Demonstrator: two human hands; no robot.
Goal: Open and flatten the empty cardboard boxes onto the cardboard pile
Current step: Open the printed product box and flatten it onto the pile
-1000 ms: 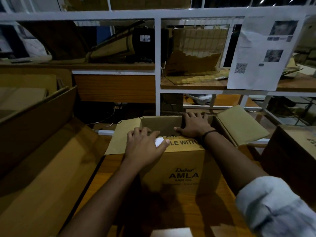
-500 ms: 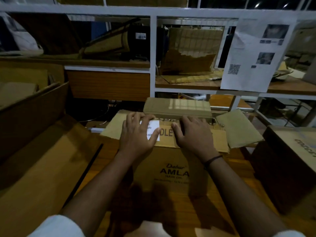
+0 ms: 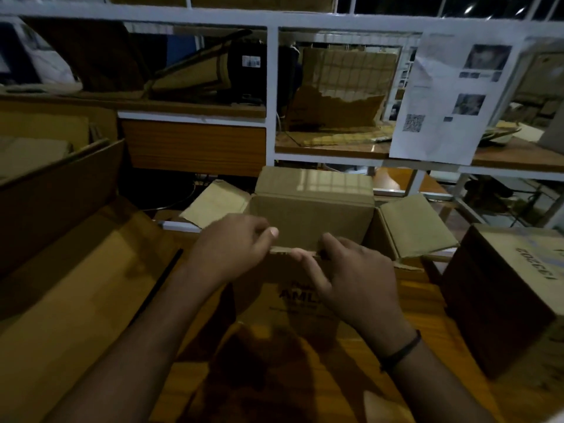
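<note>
A brown cardboard box (image 3: 308, 215) printed "AMLA" stands on the wooden table in front of me, its top open. The far flap stands up, and side flaps spread left and right. My left hand (image 3: 232, 248) pinches the box's near top edge from the left. Beside it, my right hand (image 3: 351, 279) grips the same edge, fingers curled over the front face and partly covering the print. To the left lies a pile of large flattened cardboard (image 3: 70, 288).
Another brown box (image 3: 506, 291) stands at the right on the table. A white metal shelf frame (image 3: 271, 96) with wooden boards rises just behind, holding torn cardboard and a dark bag. A printed paper sheet (image 3: 448, 96) hangs at the upper right.
Both hands lay flat on the near flap half a second ago. Now that flap no longer covers the top, the inside shows, and both hands hold the near edge.
</note>
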